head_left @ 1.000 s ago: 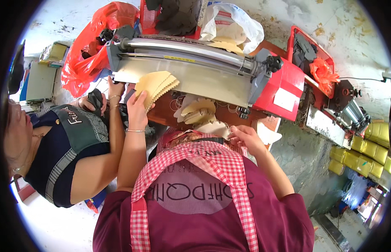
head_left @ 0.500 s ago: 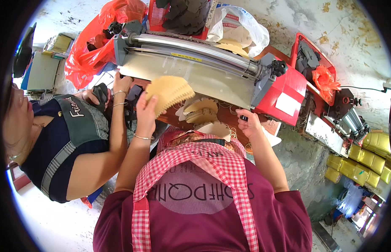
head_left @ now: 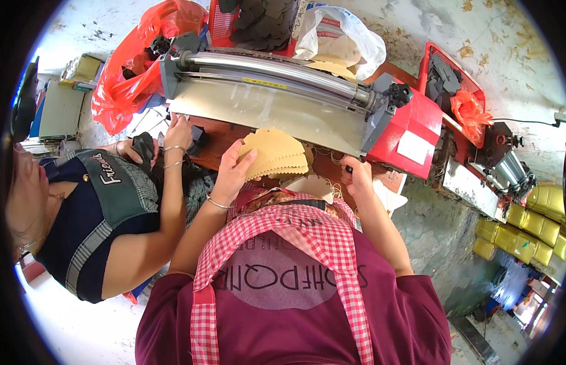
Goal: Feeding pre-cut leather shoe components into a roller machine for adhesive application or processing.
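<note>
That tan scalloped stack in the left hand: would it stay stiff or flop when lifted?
The stack probably flexes a little: thin sheets, fanned at the scalloped edge, held from one side by the left hand. It looks light, since fingers alone carry it. Loose sheets may slide apart.

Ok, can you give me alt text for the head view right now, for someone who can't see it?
The person's left hand holds a stack of tan scalloped-edge sheets below a long grey roller machine with a red end housing. Their right hand rests near that red end, while a co-worker's hand reaches in alongside.
</note>
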{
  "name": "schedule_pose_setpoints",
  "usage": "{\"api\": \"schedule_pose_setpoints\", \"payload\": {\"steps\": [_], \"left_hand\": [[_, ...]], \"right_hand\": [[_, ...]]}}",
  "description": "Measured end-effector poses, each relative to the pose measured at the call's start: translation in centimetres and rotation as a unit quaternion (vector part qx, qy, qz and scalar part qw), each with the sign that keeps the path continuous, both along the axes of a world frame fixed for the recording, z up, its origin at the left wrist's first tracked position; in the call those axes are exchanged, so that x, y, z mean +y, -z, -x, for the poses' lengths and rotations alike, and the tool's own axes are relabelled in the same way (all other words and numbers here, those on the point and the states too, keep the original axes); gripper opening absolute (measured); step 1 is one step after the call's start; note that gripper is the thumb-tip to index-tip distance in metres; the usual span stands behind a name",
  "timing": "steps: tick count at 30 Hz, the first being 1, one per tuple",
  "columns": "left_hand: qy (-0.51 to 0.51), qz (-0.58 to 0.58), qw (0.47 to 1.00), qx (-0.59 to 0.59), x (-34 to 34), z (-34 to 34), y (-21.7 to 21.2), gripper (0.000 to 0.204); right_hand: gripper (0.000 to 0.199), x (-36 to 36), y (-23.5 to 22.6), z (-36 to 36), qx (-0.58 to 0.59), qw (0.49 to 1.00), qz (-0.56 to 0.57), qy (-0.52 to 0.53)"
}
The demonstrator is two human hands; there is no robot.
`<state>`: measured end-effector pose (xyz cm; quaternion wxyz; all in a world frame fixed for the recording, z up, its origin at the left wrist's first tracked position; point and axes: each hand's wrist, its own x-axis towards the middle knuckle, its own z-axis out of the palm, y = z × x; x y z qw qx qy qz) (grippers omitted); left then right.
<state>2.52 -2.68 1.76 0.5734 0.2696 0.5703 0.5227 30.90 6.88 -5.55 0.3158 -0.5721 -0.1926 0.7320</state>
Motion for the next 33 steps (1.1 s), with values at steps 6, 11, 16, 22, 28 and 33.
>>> {"api": "schedule_pose_setpoints", "payload": {"steps": [6, 11, 16, 22, 28, 33], "left_hand": [[0.038, -0.001, 0.999, 0.012, 0.2, -0.2, 0.2, 0.025], [0.056, -0.007, 0.998, 0.017, 0.3, -0.3, 0.3, 0.028], [0.069, 0.008, 0.996, -0.054, 0.4, -0.9, -0.3, 0.029], [0.106, -0.063, 0.990, -0.061, 1.7, -1.1, -0.8, 0.033], [0.231, -0.018, 0.971, 0.060, 4.7, -0.1, -3.4, 0.029], [0.285, 0.046, 0.949, 0.128, 6.4, -0.7, -1.6, 0.029]], "right_hand": [[0.011, 0.1, -0.4, 0.3, -0.024, 1.000, 0.006, 0.008], [0.013, 0.1, -0.7, 0.5, -0.028, 0.999, 0.008, 0.014], [0.013, 0.1, -0.4, 0.5, -0.033, 0.999, 0.010, 0.016], [0.017, 0.3, -2.2, -0.3, -0.049, 0.998, -0.012, -0.028], [0.053, 2.1, -11.4, -2.7, -0.407, 0.749, -0.189, -0.488], [0.024, 1.7, -11.4, 1.9, -0.143, 0.877, -0.286, -0.359]]}}
